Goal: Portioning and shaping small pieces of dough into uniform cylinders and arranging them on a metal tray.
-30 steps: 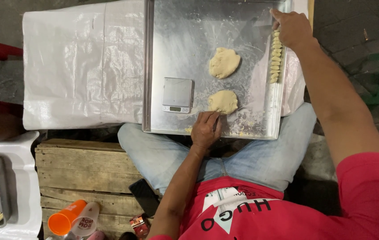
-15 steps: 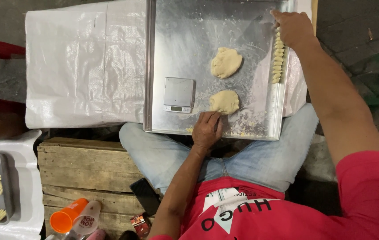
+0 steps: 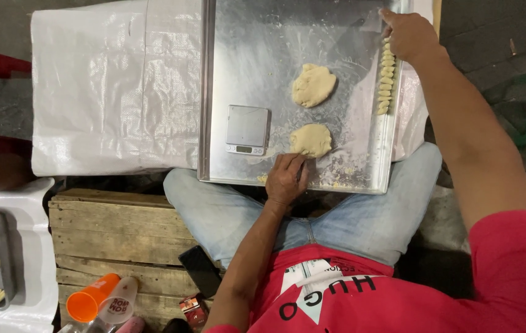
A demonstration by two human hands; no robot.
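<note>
While the left hand (image 3: 286,179) pinches a dough disc (image 3: 311,140), the tray (image 3: 256,55) holds another (image 3: 313,84)

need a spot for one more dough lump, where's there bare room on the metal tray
Bare metal fills the tray above the small scale, left of the upper dough disc, to the far rim. Crowded: the right rim with the row of shaped pieces under the right hand, and the near edge by the left hand and lower disc.
</note>
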